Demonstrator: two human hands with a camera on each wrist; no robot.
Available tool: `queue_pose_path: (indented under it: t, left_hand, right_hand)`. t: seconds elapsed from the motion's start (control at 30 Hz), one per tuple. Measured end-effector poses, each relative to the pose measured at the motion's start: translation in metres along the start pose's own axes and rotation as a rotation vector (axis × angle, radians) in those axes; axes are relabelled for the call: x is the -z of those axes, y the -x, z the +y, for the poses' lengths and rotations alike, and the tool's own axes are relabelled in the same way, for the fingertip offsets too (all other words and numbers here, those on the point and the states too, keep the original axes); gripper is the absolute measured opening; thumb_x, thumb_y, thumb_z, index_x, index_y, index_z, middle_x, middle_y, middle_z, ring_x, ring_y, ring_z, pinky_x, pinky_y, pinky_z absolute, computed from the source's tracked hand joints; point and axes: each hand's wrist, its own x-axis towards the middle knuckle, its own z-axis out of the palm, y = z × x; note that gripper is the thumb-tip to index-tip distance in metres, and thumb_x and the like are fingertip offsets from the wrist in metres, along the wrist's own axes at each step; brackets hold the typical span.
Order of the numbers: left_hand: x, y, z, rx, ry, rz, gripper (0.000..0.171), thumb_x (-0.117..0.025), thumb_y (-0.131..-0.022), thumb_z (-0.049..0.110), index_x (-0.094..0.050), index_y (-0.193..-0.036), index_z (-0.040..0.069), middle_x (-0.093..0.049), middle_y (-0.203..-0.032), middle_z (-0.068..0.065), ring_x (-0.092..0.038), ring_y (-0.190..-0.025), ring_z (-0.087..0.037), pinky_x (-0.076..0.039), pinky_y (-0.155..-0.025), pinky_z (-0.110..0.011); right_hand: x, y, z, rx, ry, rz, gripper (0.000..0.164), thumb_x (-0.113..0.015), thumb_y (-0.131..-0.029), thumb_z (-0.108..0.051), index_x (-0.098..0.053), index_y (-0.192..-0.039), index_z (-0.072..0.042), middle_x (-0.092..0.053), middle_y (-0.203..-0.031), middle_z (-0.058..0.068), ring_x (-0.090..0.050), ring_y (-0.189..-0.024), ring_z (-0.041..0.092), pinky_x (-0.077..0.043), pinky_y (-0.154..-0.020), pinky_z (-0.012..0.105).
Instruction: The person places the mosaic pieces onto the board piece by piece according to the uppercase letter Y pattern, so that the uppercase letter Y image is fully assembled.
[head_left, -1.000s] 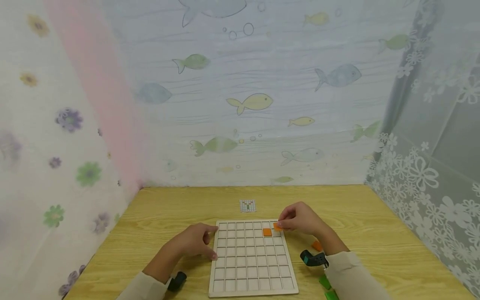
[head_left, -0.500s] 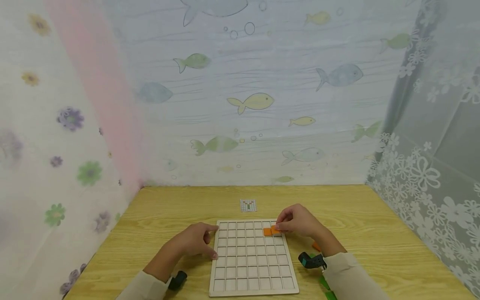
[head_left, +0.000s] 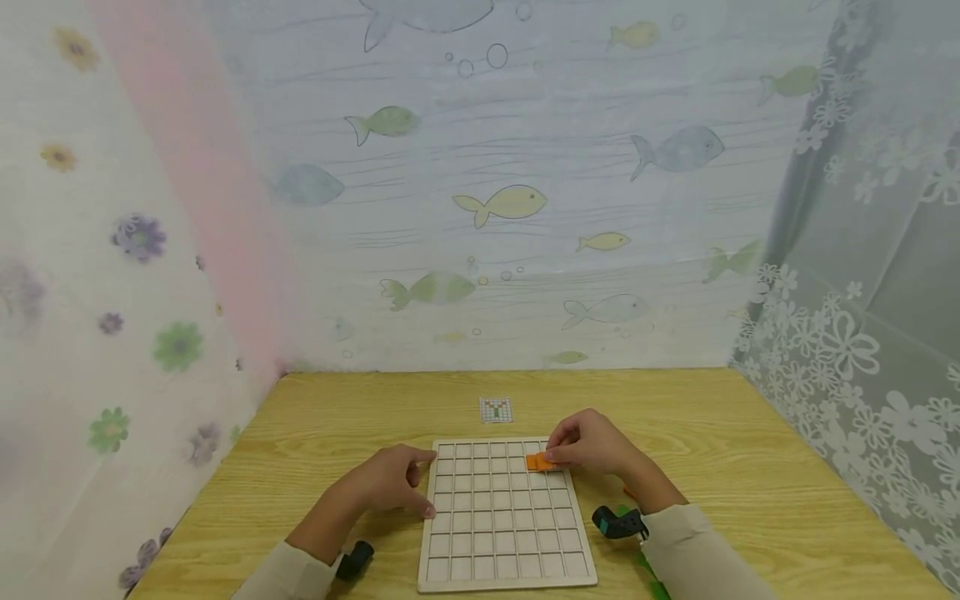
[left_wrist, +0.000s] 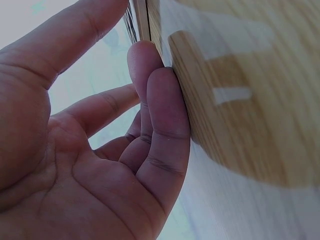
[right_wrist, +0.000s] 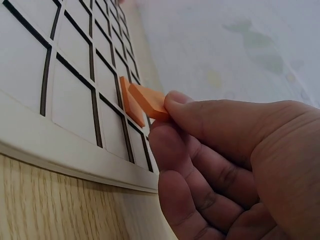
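Note:
A pale wooden grid board lies on the table. My left hand rests at its left edge, thumb and index finger touching the rim; in the left wrist view the other fingers bend loosely against the tabletop. Thumb and fingers of my right hand pinch an orange square tile over the board's upper right. This tile is tilted, its edge against or just over another orange tile, which sits in a cell of the grid. Whether the two tiles touch is hard to tell.
Behind the board lies a small printed grid card with coloured squares. Green tiles and part of an orange piece show beside the right forearm. Patterned curtains enclose the table.
My right hand has moved slightly left with the pinched orange tile, from the rightmost column towards the tile in the grid. The left hand has stayed in place.

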Motion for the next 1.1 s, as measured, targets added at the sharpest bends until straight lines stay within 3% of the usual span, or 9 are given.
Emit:
queue_pose_path:
  t: [0.27, 0.77, 1.1]
  left_hand:
    - [0.001, -0.002, 0.004, -0.009, 0.002, -0.01, 0.088, -0.092, -0.08, 0.02, -0.049, -0.154, 0.002, -0.036, -0.064, 0.002, -0.027, -0.057, -0.016, -0.029, -0.054, -0.032]
    - [0.0, 0.002, 0.004, 0.033, 0.0, 0.005, 0.088, -0.093, -0.078, 0.019, -0.05, -0.153, 0.004, -0.043, -0.072, -0.001, -0.034, -0.062, -0.017, -0.032, -0.056, -0.032]
    - [0.0, 0.003, 0.006, 0.019, -0.027, 0.025, 0.088, -0.094, -0.076, 0.02, -0.052, -0.152, 0.003, -0.046, -0.073, -0.002, -0.037, -0.065, -0.017, -0.033, -0.057, -0.031]
  right_hand:
    - [-0.003, 0.001, -0.004, 0.002, 0.007, 0.0, 0.013, -0.08, -0.093, -0.024, -0.079, -0.09, -0.011, -0.075, -0.08, 0.003, -0.07, -0.072, 0.022, -0.054, -0.061, 0.032]
    - [-0.017, -0.003, -0.006, 0.0, 0.005, -0.027, 0.011, -0.081, -0.092, -0.025, -0.08, -0.089, -0.015, -0.076, -0.079, -0.001, -0.07, -0.069, 0.017, -0.055, -0.062, 0.031]
    - [-0.021, -0.002, -0.012, 0.034, 0.014, -0.034, 0.009, -0.081, -0.092, -0.022, -0.08, -0.089, -0.013, -0.076, -0.078, 0.0, -0.072, -0.07, 0.018, -0.057, -0.064, 0.03]
